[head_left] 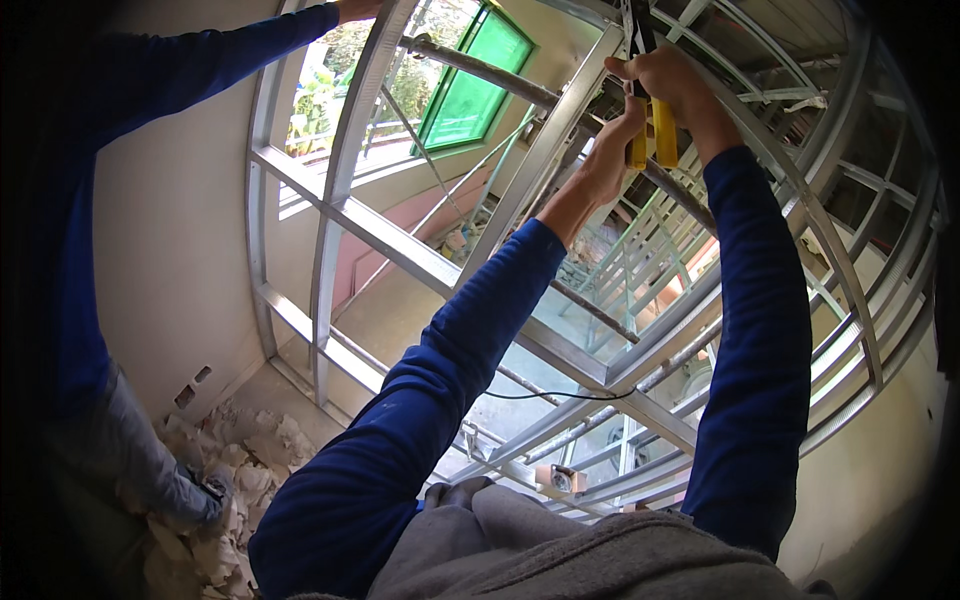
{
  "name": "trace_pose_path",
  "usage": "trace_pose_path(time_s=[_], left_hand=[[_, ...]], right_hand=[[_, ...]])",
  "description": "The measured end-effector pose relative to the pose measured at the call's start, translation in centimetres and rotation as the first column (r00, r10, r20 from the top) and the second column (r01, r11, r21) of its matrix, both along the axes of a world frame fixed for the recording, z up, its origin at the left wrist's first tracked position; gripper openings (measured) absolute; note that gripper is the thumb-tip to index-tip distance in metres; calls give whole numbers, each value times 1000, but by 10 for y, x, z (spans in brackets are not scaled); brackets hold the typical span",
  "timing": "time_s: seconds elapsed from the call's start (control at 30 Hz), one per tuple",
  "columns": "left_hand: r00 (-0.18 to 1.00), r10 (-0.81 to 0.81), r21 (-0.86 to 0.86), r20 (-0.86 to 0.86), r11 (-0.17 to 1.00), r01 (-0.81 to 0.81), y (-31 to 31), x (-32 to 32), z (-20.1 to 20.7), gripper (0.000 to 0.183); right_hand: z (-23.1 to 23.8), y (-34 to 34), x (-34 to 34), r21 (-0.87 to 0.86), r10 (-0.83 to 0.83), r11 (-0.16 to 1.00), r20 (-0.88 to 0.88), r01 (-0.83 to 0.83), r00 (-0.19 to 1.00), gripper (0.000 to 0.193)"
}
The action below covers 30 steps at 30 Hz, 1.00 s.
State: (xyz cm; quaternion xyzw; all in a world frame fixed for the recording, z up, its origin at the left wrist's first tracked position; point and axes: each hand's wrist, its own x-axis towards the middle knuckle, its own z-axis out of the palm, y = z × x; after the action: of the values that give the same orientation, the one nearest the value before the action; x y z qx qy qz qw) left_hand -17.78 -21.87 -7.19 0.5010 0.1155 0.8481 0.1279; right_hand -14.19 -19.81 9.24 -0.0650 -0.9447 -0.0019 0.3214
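Our left hand (608,155) and right hand (677,84) curl their fingers around the yellow-handled tool (664,137), raised beside the metal frame (390,241). Beyond, we see rubble (262,462), two wall recesses (185,396) too dark inside to read, then a green window (468,112).

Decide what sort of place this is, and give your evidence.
Probably a building interior under construction or renovation: the evidence is bare metal framing, a heap of broken debris, and a held yellow-handled tool.
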Motion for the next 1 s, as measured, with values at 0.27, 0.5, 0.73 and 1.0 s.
trace_pose_path(time_s=[0.27, 0.5, 0.73, 1.0], left_hand=[[997, 74, 95, -9, 993, -73, -4, 2, -2, 44], [942, -304, 95, 140, 951, 293, 4, 2, 3, 43], [945, 157, -109, 288, 985, -130, 31, -2, 9, 67], [991, 64, -82, 121, 995, -54, -4, 5, -3, 81]], right_hand=[[-18, 25, -34, 327, 162, 941, -219, -84, 962, 59], [-25, -15, -9, 296, -195, 918, -241, 263, 951, 48], [12, -79, 36, 337, 94, 941, -200, -22, 975, 40], [-11, -47, 5, 135, -134, 980, -100, 147, 986, 41]])
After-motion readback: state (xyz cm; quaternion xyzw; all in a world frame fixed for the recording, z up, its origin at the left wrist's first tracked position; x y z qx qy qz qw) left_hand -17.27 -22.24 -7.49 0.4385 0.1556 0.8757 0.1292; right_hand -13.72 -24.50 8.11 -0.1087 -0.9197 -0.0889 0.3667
